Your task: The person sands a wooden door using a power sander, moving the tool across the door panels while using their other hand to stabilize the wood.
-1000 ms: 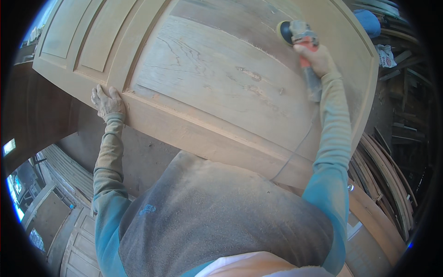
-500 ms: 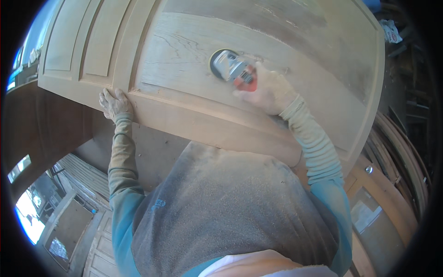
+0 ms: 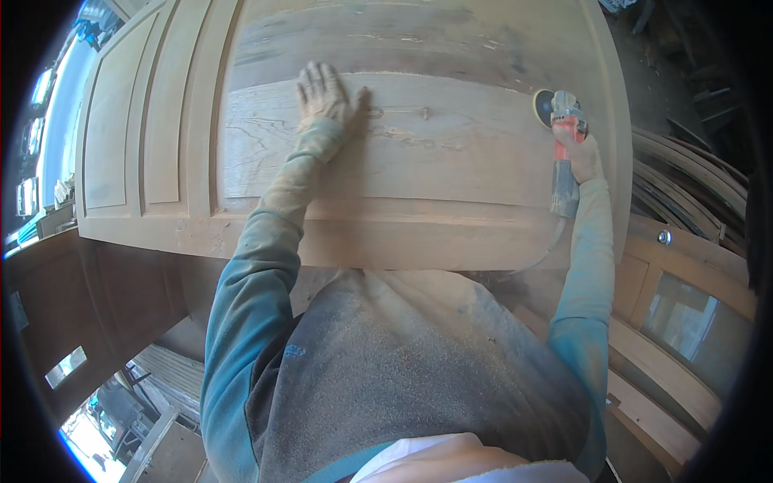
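Observation:
A wooden panelled door (image 3: 378, 233) lies flat in front of me. On its wide panel, my left hand (image 3: 324, 98) rests with fingers spread, near the upper edge of a paler wood section (image 3: 475, 153). My right hand (image 3: 581, 153) is wrapped round the red and grey body of an angle grinder (image 3: 565, 165) at the panel's right end. The grinder's round sanding disc (image 3: 543, 108) is tilted at the panel's surface; whether it touches the wood I cannot tell. A cord runs from the tool's rear over the door's near edge.
Curved wooden pieces (image 3: 684, 193) are stacked at the right. Below them stands another door (image 3: 644, 266) with a round metal knob (image 3: 664, 237) and a glass pane. A dark brown panel (image 3: 105, 298) is at the left. Fine dust coats my sleeves and apron (image 3: 419, 362).
My left hand has moved from the door's near edge up onto the wide panel. My right hand has carried the grinder rightward to the panel's far right end.

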`<act>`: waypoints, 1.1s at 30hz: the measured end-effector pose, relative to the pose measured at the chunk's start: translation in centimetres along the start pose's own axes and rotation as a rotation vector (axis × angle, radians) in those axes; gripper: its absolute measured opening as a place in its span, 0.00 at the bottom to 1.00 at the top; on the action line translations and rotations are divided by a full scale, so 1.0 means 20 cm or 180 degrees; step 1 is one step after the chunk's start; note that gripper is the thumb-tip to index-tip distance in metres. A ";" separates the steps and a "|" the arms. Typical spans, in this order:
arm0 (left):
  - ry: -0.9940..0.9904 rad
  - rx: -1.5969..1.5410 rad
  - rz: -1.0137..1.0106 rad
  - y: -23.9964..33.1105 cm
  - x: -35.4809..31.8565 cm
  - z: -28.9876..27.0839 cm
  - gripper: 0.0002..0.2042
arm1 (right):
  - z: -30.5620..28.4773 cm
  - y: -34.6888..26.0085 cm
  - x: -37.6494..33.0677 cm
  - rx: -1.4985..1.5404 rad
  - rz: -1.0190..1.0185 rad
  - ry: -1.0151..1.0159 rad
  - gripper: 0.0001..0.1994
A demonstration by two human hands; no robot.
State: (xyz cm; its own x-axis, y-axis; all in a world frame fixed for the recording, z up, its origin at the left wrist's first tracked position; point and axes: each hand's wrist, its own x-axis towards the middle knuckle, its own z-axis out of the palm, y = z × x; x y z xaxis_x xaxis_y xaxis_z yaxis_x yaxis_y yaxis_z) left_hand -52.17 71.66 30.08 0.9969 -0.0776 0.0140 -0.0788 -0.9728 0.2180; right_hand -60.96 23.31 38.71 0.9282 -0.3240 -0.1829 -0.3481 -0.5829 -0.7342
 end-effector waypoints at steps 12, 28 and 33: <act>0.0040 -0.0163 0.0777 0.27 -0.07 0.02 0.42 | 0.02 -0.03 -0.13 0.0225 0.0177 -0.0168 0.25; 0.0412 -0.0145 -0.0957 -0.89 -0.55 -0.20 0.40 | 0.97 -0.94 0.11 -0.0431 -0.0532 -0.1226 0.36; 0.0228 0.0158 -0.1095 -0.80 -0.57 -0.19 0.40 | 0.95 -1.05 0.10 -0.0901 -0.0811 -0.1390 0.39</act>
State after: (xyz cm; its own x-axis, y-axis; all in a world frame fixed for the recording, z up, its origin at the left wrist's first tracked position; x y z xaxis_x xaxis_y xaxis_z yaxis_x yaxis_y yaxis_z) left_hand -62.24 88.92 30.17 0.9627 0.2701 0.0167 0.2632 -0.9489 0.1741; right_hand -49.26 49.10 41.28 0.9345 0.1553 -0.3204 -0.0722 -0.7984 -0.5978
